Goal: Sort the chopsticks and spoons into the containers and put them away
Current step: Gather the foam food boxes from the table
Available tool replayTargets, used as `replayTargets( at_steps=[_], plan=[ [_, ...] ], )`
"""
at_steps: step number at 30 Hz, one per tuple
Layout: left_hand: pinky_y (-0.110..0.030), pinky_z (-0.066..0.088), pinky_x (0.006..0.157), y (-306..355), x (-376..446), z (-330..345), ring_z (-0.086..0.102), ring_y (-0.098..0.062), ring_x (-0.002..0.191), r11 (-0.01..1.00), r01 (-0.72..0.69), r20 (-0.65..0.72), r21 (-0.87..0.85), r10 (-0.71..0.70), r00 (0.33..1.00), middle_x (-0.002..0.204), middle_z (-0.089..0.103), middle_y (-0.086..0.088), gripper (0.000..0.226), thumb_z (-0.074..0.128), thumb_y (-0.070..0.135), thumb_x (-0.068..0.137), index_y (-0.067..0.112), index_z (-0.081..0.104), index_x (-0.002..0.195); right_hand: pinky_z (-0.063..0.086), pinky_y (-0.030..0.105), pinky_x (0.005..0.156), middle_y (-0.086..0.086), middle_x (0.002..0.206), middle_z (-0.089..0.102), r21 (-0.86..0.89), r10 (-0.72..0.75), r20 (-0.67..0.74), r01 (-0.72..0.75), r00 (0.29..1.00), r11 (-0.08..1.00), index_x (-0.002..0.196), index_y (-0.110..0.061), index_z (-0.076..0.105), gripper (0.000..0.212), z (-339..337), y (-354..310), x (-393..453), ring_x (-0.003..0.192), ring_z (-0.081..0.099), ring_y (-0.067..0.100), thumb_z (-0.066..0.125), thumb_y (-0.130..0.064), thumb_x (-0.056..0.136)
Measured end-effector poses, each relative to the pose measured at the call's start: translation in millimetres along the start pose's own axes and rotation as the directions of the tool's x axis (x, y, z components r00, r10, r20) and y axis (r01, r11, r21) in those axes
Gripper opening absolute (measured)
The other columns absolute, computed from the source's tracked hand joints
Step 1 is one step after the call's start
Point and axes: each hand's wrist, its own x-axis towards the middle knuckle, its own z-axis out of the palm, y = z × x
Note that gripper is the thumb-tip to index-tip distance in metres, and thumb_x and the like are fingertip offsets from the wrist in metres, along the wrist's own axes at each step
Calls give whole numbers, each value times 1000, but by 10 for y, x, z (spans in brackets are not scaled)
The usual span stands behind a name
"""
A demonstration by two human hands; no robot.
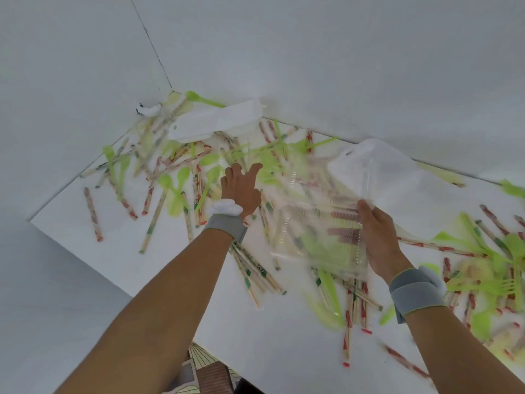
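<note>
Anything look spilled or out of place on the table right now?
Yes. Wrapped chopsticks and green spoons lie strewn loose across the white table, unsorted. The clear container, gripped by the right hand, is tilted above the mess. The left hand reaches into the pile.

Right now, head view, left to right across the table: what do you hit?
Lone red-wrapped chopstick → green spoons → left hand → clear plastic container → right hand gripping its edge → green forks.
</note>
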Motion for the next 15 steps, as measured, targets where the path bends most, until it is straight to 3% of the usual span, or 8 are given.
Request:
replayTargets(
  at_steps=[3, 7, 11, 15],
  plan=[
    [-46, 31, 95, 49, 73, 101, 41, -38, 120, 998, -37, 25, 60, 35, 999, 132, 45, -18, 52, 56, 24, 95, 30, 46, 145, 62, 36, 58, 11, 116, 75, 25, 2, -10, -2, 1000, 1000, 123, -7, 66, 37, -80, -19, 61, 79, 75, 44, 43, -33, 109],
    [-44, 30, 95, 81, 52, 144, 50, -34, 112, 1000, -10, -69, -23, 8, 998, 119, 55, -12, 24, 54, 20, 99, 24, 67, 119, 62, 38, 58, 14, 112, 75, 57, 27, -47, -24, 999, 998, 122, -4, 65, 37, -192, 18, 89, 75, 75, 43, 45, -31, 109],
    [-47, 33, 91, 3, -47, 141, 53, -36, 103, 990, 16, -214, -141, -47, 976, 107, 59, -12, 24, 57, -5, 85, 14, 68, 94, 62, 38, 58, 15, 112, 75, 81, 45, -76, -39, 996, 996, 118, -4, 66, 35, -229, 16, 112, 74, 75, 42, 45, -31, 109],
    [-47, 41, 84, -160, -136, 118, 55, -39, 107, 966, 36, -288, -258, -112, 951, 101, 64, -12, 31, 55, -19, 75, 9, 66, 81, 62, 39, 60, 15, 111, 75, 94, 38, -74, -31, 997, 995, 114, -6, 66, 33, -213, -26, 125, 76, 74, 44, 46, -31, 109]
  ],
)
